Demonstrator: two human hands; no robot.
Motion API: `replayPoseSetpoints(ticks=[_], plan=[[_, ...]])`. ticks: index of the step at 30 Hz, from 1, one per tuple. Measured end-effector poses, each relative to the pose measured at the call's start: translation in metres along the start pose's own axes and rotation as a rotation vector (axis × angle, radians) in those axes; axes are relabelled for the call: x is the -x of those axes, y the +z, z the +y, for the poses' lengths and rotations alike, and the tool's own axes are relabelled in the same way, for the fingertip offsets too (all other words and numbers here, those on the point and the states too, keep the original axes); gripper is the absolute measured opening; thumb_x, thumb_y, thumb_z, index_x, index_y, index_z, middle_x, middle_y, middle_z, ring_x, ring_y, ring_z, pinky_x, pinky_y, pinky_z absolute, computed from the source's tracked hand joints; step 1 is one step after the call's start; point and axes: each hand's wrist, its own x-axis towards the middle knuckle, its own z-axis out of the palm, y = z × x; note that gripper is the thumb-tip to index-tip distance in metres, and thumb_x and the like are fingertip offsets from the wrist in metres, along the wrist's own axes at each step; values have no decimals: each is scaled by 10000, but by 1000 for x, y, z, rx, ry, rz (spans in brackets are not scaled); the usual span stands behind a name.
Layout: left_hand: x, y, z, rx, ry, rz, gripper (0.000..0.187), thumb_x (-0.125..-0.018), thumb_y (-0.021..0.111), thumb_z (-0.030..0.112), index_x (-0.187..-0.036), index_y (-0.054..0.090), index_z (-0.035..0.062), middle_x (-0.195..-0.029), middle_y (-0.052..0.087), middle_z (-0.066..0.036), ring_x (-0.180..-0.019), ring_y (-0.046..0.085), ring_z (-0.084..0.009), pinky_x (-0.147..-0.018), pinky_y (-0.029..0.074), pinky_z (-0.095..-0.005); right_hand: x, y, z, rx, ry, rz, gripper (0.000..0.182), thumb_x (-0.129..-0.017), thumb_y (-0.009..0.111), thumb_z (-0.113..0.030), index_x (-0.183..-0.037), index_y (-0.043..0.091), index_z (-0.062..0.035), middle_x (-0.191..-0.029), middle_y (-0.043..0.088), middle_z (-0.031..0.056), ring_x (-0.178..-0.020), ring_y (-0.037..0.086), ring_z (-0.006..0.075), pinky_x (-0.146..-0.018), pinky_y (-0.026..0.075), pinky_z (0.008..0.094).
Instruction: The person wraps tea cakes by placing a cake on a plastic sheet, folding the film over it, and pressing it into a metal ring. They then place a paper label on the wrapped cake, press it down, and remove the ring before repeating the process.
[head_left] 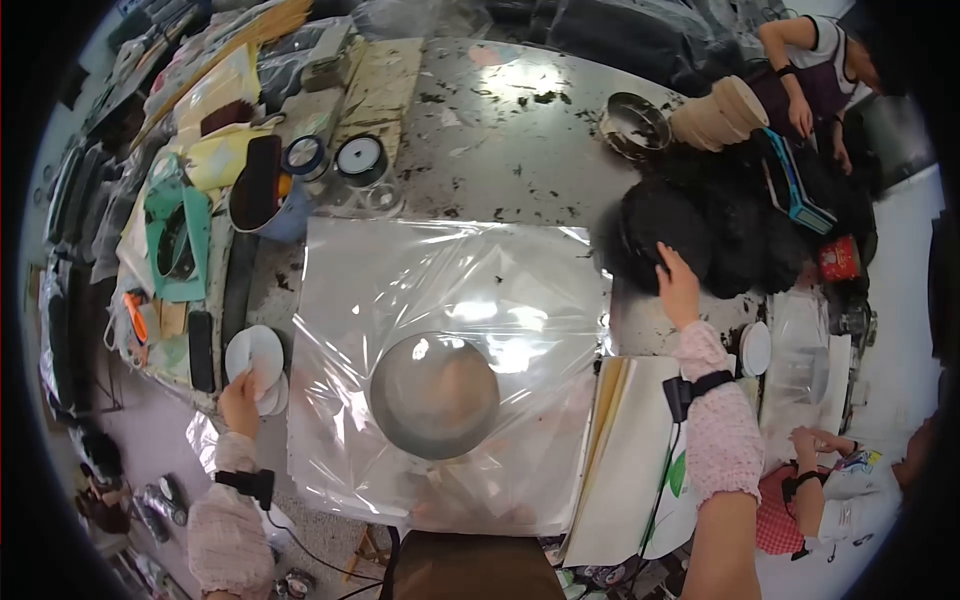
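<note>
My left hand (238, 402) pinches the lower edge of a white round disc (250, 350), one of several thin discs overlapping at the table's left edge. Out to the right, my right hand (680, 284) lies with fingers stretched on a round, dark black cake (660, 225) of dried-looking material, at the front of a black heap. Between my hands a clear plastic sheet (340, 300) covers the table in front of me. On it rests a round metal plate or lid (434, 395) with a dull, shiny face.
Black flakes lie scattered over the metal table (470, 130). At left are a blue bowl (275, 215), a green basket (160, 240) and a phone (201, 350). At right stand a metal pan (636, 124), a blue-framed scale (800, 190) and a red tin (839, 258). Two people work along the right side.
</note>
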Motion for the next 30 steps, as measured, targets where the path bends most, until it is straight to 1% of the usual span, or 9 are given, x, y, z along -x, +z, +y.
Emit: replayPoseSetpoints(ticks=[2,4,9,12,16,19,22,27,30], plan=[[26,14,110,75,235,45,283,-952,545,38,-1209,653,-11,-1232,661,-202,-1149,648,-265,-963,487,-342,3,-27,-15,-115,75,-34,411,-973,531,-78,-1384,541,-86,-1342,585,195,-1278,523,364,-1071,408,398],[57,43,176,102,664,-79,345,-873,594,15,-1211,663,23,-1242,656,-187,-1152,638,-318,-981,502,-388,11,-38,-40,-86,67,158,397,-985,500,-64,-1380,542,-66,-1365,572,185,-1281,527,347,-1076,401,390],[94,83,254,56,773,-233,327,-809,727,115,-1121,685,25,-1121,690,-134,-1037,677,-319,-860,542,-389,68,-56,-193,-199,-176,175,407,-982,479,-54,-1384,536,-21,-1400,538,194,-1304,504,357,-1122,355,420],[97,43,245,294,1015,-105,318,-766,766,102,-1069,696,36,-1031,684,-96,-934,679,-281,-802,550,-379,128,-33,-273,-199,-628,23,478,-910,522,-37,-1387,521,0,-1453,476,203,-1385,409,391,-1154,307,506],[72,64,232,21,681,-266,769,-677,858,252,-1327,535,-3,-1103,611,-164,-1014,609,-345,-835,526,-375,210,26,-307,-244,-649,-377,667,-819,702,-249,-1390,496,29,-1421,477,221,-1331,447,404,-1121,353,499],[62,72,230,-118,530,-519,1392,-483,929,386,-1526,120,-55,-1327,450,-229,-1175,530,-402,-953,488,-412,183,17,-326,-291,-539,-396,933,-681,823,-353,-1419,427,58,-1306,512,219,-1213,513,404,-1021,452,461],[46,76,259,-373,532,-591,1488,-345,957,380,-1478,149,-146,-1220,478,-206,-1068,553,-341,-918,521,-349,137,-8,-360,55,-231,-595,1189,-506,914,-371,-1465,350,49,-1088,527,158,-1021,583,313,-796,569,342],[58,108,254,-550,513,-646,1448,-361,962,366,-1466,190,-163,-1231,471,-169,-1082,553,-308,-847,564,-310,135,66,-368,667,-370,-614,1315,-433,923,-400,-1497,293,47,-1020,488,119,-804,625,202,-639,571,254],[53,153,236,-645,587,-609,1413,-388,960,357,-1470,206,-151,-1251,468,-155,-1100,553,-312,-820,576,-293,147,96,-353,636,-310,-532,1070,-645,842,-325,-1495,305,41,-979,495,112,-694,634,192,-574,561,246]])
